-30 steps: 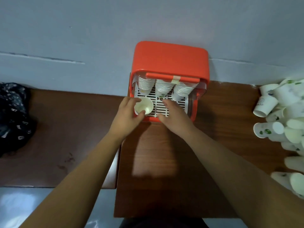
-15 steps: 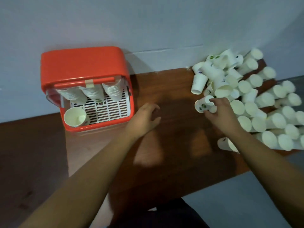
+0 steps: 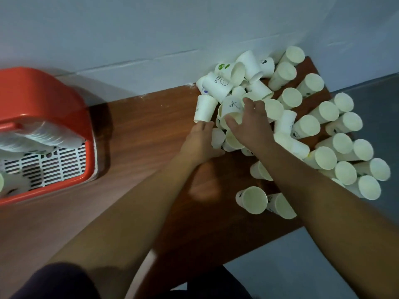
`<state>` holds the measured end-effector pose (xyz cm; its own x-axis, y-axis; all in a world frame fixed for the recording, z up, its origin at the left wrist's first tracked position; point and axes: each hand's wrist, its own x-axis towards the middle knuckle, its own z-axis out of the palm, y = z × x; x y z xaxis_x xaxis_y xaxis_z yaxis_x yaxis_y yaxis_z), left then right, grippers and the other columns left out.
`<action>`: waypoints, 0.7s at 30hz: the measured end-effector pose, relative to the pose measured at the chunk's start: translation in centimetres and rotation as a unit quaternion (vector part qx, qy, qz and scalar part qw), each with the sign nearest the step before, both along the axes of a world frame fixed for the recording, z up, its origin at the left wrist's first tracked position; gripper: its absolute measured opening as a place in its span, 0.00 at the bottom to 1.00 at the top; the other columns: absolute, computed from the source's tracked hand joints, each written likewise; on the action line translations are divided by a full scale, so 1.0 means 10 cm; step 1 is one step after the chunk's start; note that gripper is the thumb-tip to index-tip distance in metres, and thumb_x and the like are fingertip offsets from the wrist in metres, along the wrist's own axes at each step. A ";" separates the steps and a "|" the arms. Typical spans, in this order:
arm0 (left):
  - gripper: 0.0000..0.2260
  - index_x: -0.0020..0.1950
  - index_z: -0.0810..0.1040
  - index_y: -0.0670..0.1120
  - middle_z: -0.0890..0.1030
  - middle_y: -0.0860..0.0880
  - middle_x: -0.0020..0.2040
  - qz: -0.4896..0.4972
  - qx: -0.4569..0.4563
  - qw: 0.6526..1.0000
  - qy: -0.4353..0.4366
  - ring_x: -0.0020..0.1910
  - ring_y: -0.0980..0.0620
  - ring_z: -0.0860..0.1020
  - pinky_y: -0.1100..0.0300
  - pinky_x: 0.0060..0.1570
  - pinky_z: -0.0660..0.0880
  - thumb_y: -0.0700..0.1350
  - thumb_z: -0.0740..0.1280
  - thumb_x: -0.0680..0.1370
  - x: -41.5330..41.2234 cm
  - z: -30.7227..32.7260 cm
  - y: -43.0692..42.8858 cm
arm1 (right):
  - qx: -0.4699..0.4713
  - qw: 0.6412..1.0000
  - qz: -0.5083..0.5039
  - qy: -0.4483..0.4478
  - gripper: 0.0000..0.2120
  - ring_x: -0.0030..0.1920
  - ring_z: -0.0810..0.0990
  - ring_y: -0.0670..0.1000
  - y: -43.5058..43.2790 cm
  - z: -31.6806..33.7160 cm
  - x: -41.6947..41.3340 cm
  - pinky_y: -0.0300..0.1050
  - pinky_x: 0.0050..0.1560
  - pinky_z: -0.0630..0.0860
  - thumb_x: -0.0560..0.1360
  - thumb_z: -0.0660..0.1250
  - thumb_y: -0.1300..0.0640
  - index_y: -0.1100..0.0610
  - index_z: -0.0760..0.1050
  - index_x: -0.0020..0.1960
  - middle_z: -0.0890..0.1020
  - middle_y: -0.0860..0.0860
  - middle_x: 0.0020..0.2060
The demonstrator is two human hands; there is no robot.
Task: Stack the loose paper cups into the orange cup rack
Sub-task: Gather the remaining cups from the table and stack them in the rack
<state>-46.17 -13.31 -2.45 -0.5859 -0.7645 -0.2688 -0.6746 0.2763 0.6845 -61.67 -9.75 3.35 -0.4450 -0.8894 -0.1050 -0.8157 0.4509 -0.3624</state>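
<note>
The orange cup rack (image 3: 45, 100) stands at the far left against the wall, with blurred stacks of white cups (image 3: 41, 137) leaning over its white grid floor (image 3: 54, 167). Many loose paper cups (image 3: 323, 130) lie heaped on the right end of the wooden table (image 3: 146, 130). My right hand (image 3: 250, 126) is in the pile's left part, thumb and fingers closed around a doodled cup (image 3: 232, 106). My left hand (image 3: 198, 143) rests just left of it with its fingers apart, touching a small cup (image 3: 217, 138) lying on its side.
The grey wall (image 3: 151, 39) runs right behind the rack and the pile. Two cups (image 3: 252, 202) lie apart near the table's front edge under my right forearm. Grey floor (image 3: 302, 266) shows beyond the table's right and front edges.
My view has swung further right, pushing the rack to the left edge. My left hand has crossed the bare table to the pile. My right hand has closed on a cup deeper in the heap.
</note>
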 end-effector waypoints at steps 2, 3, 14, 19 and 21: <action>0.37 0.73 0.69 0.46 0.71 0.44 0.68 -0.005 -0.005 1.000 0.016 0.66 0.42 0.69 0.44 0.61 0.74 0.54 0.78 0.68 -0.04 -0.12 0.03 | 0.008 1.000 0.017 -0.009 0.34 0.63 0.70 0.62 -0.06 -0.09 -0.01 0.56 0.62 0.72 0.76 0.65 0.41 0.51 0.60 0.77 0.66 0.61 0.65; 0.34 0.71 0.70 0.47 0.72 0.44 0.67 -0.001 -0.011 1.000 0.030 0.65 0.42 0.70 0.43 0.59 0.74 0.53 0.76 0.69 -0.05 -0.17 0.03 | 0.007 1.000 0.026 -0.010 0.31 0.62 0.71 0.62 -0.08 -0.13 0.00 0.56 0.61 0.73 0.76 0.64 0.41 0.47 0.61 0.76 0.66 0.60 0.64; 0.25 0.66 0.72 0.51 0.75 0.53 0.61 0.128 0.015 0.989 0.078 0.60 0.54 0.73 0.59 0.53 0.73 0.49 0.74 0.72 0.74 -0.05 0.17 | -0.039 0.995 -0.008 -0.086 0.33 0.59 0.74 0.59 -0.13 0.00 0.25 0.54 0.57 0.76 0.72 0.69 0.46 0.50 0.62 0.73 0.68 0.57 0.63; 0.22 0.69 0.72 0.51 0.75 0.54 0.63 0.310 0.083 0.924 0.209 0.60 0.59 0.75 0.67 0.56 0.74 0.44 0.72 0.76 1.60 0.19 0.30 | -0.050 0.984 -0.020 -0.170 0.32 0.57 0.73 0.52 0.03 0.33 0.79 0.40 0.50 0.68 0.71 0.72 0.49 0.57 0.64 0.69 0.71 0.54 0.61; 0.19 0.63 0.73 0.46 0.78 0.44 0.61 0.386 0.132 0.863 0.298 0.61 0.48 0.78 0.54 0.59 0.77 0.45 0.72 0.74 1.98 0.24 0.37 | -0.027 0.980 0.012 -0.197 0.29 0.53 0.73 0.48 0.07 0.42 1.10 0.31 0.43 0.67 0.72 0.72 0.51 0.56 0.66 0.69 0.72 0.51 0.58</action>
